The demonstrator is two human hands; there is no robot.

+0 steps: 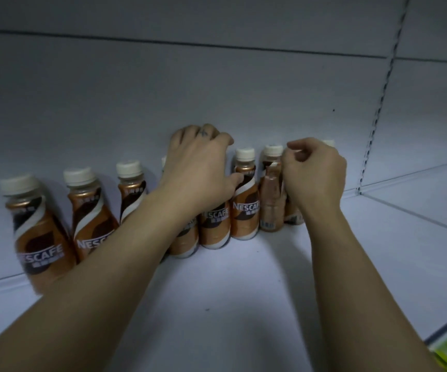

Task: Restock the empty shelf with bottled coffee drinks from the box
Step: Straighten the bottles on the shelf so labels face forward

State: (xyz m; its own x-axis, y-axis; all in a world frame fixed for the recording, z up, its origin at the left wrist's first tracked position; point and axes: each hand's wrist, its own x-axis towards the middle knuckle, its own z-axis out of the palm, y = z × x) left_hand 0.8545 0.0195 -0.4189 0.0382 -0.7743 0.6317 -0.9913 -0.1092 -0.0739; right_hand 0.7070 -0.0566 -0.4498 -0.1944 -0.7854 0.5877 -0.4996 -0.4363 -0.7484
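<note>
One camera sits on the person's head, facing forward and a little down into a white shelf bay. It is close in: the left forearm (96, 277) and right forearm (351, 277) enter from the bottom edge, and the left hand (198, 167) and right hand (316, 175) meet the bottles (245, 205) near the frame's centre. The back panel (217, 84) fills the upper half and the shelf board (243, 304) the lower. The wide lens tilts the leftmost bottles outward. A slotted upright (378, 103) slants across the right side.
</note>
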